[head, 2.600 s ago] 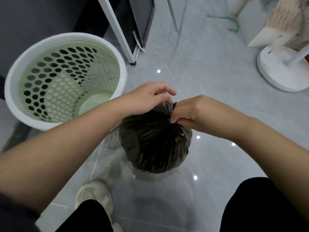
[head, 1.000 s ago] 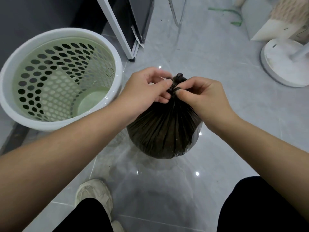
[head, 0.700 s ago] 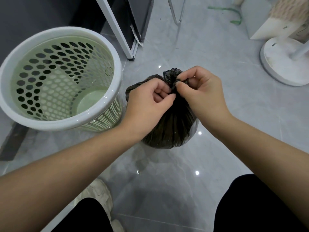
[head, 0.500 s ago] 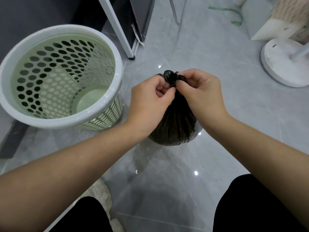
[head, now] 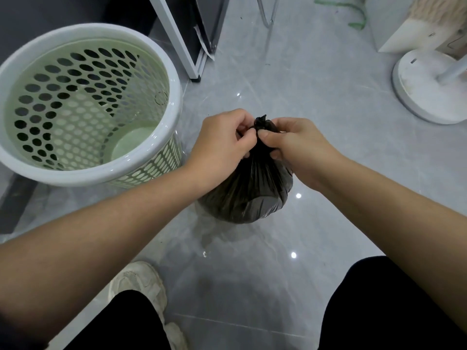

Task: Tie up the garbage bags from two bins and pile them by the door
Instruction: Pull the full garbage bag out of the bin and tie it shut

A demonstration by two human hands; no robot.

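A full black garbage bag stands on the grey tiled floor in the middle of the view. Its neck is gathered into a small bunch between my two hands. My left hand pinches the neck from the left, and my right hand pinches it from the right, fingertips almost touching. A tuft of black plastic sticks up above my fingers. To the left stands a pale green perforated bin with a white rim and no bag inside.
A white frame leg and a dark panel stand behind the bin. A round white stand base sits at the far right. A green string lies on the floor at the back. My shoe and dark trouser legs fill the bottom.
My hands have worked the bag's neck from a loose gather into a tight bunch with a tuft on top. The bag has shifted slightly away from me on the floor.
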